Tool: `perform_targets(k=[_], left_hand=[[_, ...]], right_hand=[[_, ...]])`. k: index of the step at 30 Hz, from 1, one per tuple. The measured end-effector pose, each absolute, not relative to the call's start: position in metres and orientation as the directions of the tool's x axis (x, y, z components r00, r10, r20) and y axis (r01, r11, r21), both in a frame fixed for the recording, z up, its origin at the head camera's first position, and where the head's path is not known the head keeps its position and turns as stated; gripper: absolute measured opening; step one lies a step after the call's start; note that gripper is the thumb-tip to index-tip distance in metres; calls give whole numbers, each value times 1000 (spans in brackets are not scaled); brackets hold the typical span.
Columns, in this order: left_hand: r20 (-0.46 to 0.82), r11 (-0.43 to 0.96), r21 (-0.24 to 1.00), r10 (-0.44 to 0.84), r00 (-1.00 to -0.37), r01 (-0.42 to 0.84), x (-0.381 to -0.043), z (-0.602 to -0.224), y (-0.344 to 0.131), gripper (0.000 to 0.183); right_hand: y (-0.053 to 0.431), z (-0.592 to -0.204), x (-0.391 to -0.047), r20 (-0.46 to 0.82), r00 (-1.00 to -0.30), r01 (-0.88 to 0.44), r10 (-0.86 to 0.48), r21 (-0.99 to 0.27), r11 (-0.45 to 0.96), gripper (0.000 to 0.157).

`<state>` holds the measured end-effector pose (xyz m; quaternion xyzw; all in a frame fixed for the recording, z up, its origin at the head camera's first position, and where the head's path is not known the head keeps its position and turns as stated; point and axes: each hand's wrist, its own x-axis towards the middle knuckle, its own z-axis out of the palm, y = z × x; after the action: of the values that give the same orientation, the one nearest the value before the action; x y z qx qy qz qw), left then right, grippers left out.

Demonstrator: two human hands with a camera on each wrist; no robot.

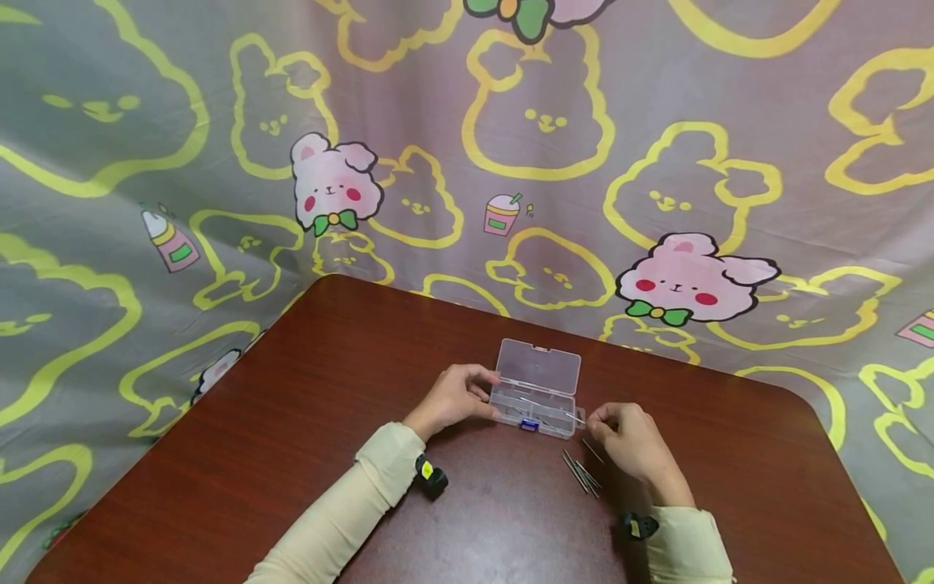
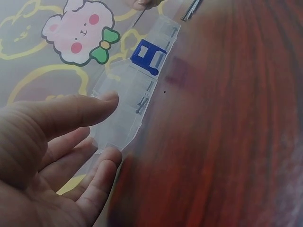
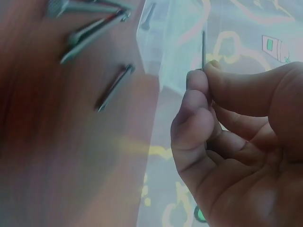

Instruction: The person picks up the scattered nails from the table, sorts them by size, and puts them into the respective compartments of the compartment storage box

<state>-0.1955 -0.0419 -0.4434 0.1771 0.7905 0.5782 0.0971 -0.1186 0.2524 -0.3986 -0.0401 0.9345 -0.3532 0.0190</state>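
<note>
A clear plastic compartment box [image 1: 537, 414] with a blue latch [image 1: 529, 425] stands on the table, its lid [image 1: 538, 367] raised at the back. My left hand [image 1: 456, 397] holds the box's left end, thumb at the front corner and fingers toward the hinge side. Thin metal pieces lie in the front compartments. Between thumb and forefinger, my right hand [image 1: 633, 442] pinches a thin nail [image 3: 203, 49] at the box's right end. Several loose nails [image 1: 580, 472] lie in front of the right hand, with a single nail [image 3: 115, 87] apart from the bunch.
The dark red-brown wooden table [image 1: 350, 357] has rounded corners. A curtain [image 1: 438, 105] printed with cartoon animals hangs behind it and along its left side. Black straps with cameras sit on both wrists.
</note>
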Motion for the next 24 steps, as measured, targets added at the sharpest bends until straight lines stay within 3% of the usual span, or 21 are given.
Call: perform_targets(k=[24], left_hand=[[56,266,948,395,-917,173,-196,-444,-41,50]], right_hand=[[202,-399,-146,13,-986,-150,-165,-498,854,13]])
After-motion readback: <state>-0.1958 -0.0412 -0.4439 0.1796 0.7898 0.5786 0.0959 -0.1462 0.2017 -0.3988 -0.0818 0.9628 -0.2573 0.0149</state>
